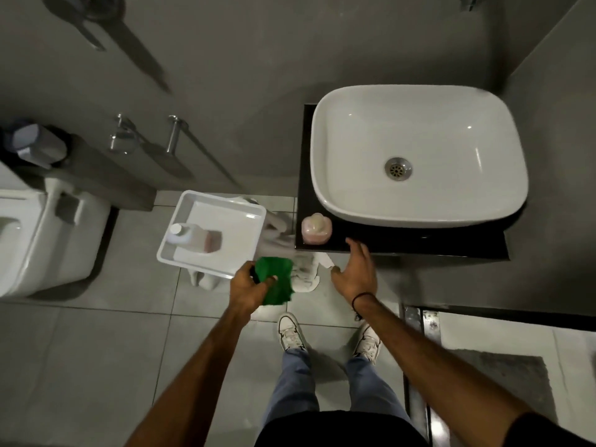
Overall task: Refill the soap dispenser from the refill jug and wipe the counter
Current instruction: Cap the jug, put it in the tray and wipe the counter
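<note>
A pink soap dispenser (316, 229) stands on the front left corner of the black counter (419, 243), just left of the white basin (416, 153). The refill jug (196, 237), with a white cap and pinkish liquid, sits in a white tray (180, 256) to the left of the counter. My left hand (250, 285) grips a green cloth (275, 280) in the air between tray and counter. My right hand (358, 272) hovers with fingers spread, its fingertips at the counter's front edge, right of the dispenser.
A toilet (35, 240) stands at the far left. The tray rests on a white stand (206, 279) over grey floor tiles. A grey mat (506, 379) lies at the lower right. My feet (292, 332) stand before the counter.
</note>
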`<control>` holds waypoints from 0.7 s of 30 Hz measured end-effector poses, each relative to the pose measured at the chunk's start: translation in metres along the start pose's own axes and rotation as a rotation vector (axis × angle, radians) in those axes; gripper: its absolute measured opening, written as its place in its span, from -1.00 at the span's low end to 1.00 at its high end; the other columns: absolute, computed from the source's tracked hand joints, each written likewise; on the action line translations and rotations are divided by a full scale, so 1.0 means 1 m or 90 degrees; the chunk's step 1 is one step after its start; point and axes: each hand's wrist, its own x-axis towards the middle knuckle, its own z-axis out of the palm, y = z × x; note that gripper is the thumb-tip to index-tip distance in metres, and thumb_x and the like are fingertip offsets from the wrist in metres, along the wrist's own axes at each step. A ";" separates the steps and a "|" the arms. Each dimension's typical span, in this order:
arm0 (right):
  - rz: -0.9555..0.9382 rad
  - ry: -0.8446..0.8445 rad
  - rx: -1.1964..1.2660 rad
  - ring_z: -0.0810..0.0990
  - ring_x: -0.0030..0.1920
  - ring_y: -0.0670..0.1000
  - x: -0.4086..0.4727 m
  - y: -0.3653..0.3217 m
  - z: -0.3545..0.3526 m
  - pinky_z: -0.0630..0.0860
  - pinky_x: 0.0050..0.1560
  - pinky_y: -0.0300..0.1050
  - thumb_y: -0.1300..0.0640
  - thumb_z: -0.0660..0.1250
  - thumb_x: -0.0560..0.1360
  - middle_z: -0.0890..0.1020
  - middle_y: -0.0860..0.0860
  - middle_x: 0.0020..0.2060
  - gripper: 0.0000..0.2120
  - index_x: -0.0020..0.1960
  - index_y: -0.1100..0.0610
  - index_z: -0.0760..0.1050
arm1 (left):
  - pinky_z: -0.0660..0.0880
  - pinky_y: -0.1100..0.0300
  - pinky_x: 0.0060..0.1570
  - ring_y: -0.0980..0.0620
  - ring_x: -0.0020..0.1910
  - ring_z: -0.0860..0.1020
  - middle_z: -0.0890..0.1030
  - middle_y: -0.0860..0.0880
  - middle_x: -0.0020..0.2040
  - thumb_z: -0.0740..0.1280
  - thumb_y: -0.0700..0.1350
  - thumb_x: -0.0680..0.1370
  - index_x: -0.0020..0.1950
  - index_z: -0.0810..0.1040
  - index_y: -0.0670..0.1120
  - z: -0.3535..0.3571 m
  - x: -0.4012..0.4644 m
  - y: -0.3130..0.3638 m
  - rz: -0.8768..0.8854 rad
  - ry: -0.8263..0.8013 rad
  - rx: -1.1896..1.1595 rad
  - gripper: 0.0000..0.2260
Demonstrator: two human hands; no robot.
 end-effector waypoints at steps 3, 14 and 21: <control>-0.080 -0.079 -0.271 -0.12 0.63 0.14 0.010 0.009 0.014 -0.13 0.61 0.10 -0.14 0.43 0.40 -0.05 0.15 0.63 0.04 0.63 0.22 -0.06 | 0.63 -0.02 0.10 -0.11 0.01 0.63 0.67 -0.12 0.06 0.56 -0.16 0.44 0.18 0.57 -0.13 -0.034 0.031 0.001 0.038 0.114 0.157 -0.65; -0.099 -0.037 -0.438 -0.28 0.60 0.23 0.018 0.038 0.056 -0.11 0.60 0.21 -0.24 0.48 0.28 -0.26 0.23 0.59 0.26 0.61 0.29 -0.22 | 0.54 -0.14 0.15 -0.30 0.15 0.55 0.54 -0.29 0.21 0.36 -0.20 0.58 0.27 0.49 -0.26 -0.024 0.167 -0.014 0.146 0.071 0.515 -0.71; -0.081 -0.055 -0.431 -0.29 0.60 0.22 0.013 0.025 0.046 -0.09 0.60 0.21 -0.20 0.46 0.31 -0.27 0.23 0.59 0.21 0.61 0.29 -0.22 | 0.52 -0.20 0.19 -0.35 0.26 0.47 0.39 -0.30 0.38 0.28 -0.23 0.58 0.39 0.43 -0.25 -0.010 0.145 -0.035 0.133 -0.050 0.600 -0.62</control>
